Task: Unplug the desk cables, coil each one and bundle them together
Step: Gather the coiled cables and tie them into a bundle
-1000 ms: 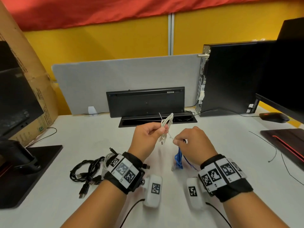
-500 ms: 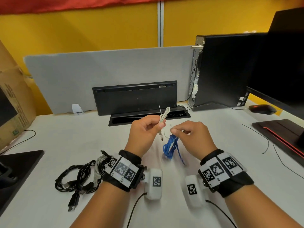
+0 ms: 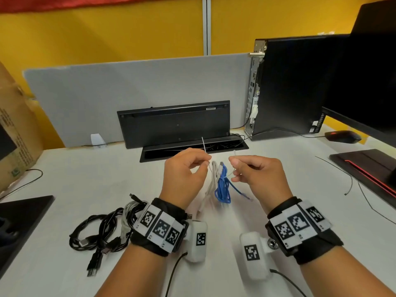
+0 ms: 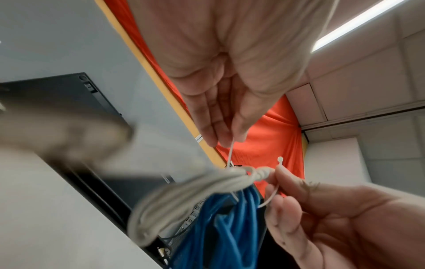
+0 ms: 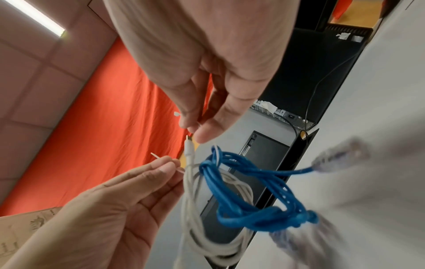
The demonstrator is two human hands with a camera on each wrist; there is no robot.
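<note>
While the black cable bundle [image 3: 102, 230] lies already coiled near the desk's [image 3: 64, 264] front-left edge, the step in hand looks like the bundling of two more coils. Just beyond the wrists, the white cable coil [image 3: 211, 185] and blue cable coil [image 3: 222, 187] hang side by side above the desk's middle, strung on a thin white zip tie [image 4: 272, 195]. The left hand [image 3: 185, 174] pinches the tie's pointed tail between thumb and forefinger, other fingers loosely curled. The right hand [image 3: 257, 176] pinches the head end the same way, its small square lock poking up above the fingertips. The ends are apart, so the loop is not yet closed. Next, I judge, the tail must be fed into the lock and pulled snug, which calls for fine aim. Bare desk lies beneath the hands; farther back the open cable tray [image 3: 192, 150], upright keyboard [image 3: 173, 123] and computer tower [image 3: 300, 86] at the right rear stand well apart.
</note>
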